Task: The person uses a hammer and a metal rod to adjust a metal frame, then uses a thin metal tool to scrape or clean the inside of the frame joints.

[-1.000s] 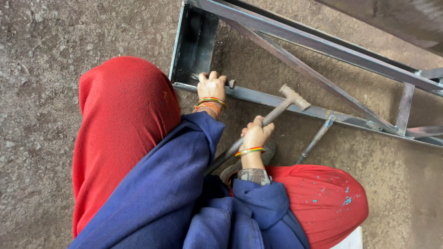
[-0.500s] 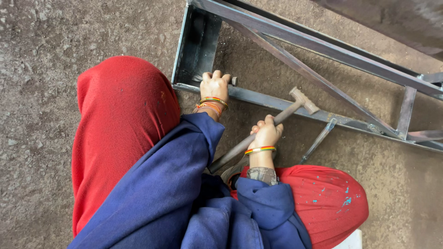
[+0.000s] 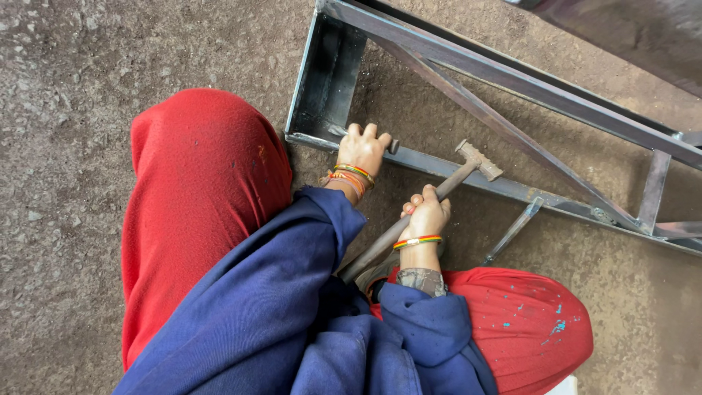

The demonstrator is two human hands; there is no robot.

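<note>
I squat on the ground in red trousers and a blue coat. My left hand (image 3: 363, 151) grips a short metal rod or chisel (image 3: 393, 145) laid against the near bar of a steel frame (image 3: 512, 189). My right hand (image 3: 425, 215) is closed round the wooden handle of a hammer (image 3: 479, 159). The hammer's head hangs just above the near bar, to the right of my left hand. Both wrists wear coloured bangles.
The steel frame has a diagonal brace (image 3: 504, 128) and a far bar (image 3: 512, 77) running to the right. A loose metal rod (image 3: 513, 230) lies on the rough ground beside my right knee (image 3: 526, 329). My left knee (image 3: 205, 168) sits close to the frame's corner.
My right hand has carried the hammer a little to the right and lower, towards the near bar. My left hand stays on the rod at the frame.
</note>
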